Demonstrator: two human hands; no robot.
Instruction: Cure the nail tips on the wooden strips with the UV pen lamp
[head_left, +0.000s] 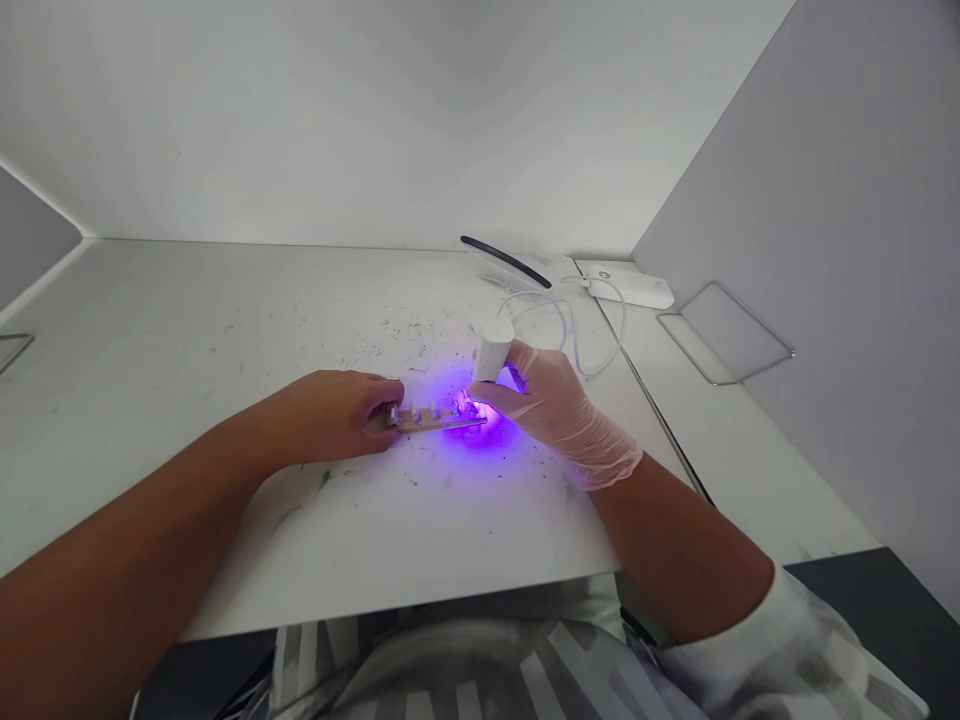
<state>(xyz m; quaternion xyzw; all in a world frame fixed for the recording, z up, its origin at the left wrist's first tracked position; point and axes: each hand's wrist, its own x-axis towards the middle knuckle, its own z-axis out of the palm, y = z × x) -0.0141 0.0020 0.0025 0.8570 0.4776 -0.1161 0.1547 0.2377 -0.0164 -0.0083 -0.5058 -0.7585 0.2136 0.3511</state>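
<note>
My bare left hand (349,412) pinches the left end of a narrow strip (427,419) between thumb and fingers. Several small shiny pieces stand in a row along the strip; they are too small to make out. A thin clear glove covers my right hand (551,405). Its fingers are wrapped round a white handheld UV lamp (493,345), held close above the strip's right end. Violet light from the lamp falls on that end and on the white table around it.
A thin white cable (576,335) loops behind my right hand to a white power bank (630,286). A dark-edged curved object (506,262) lies near the back wall. Dark specks dot the tabletop (247,300). A wire frame (724,335) is at the right wall.
</note>
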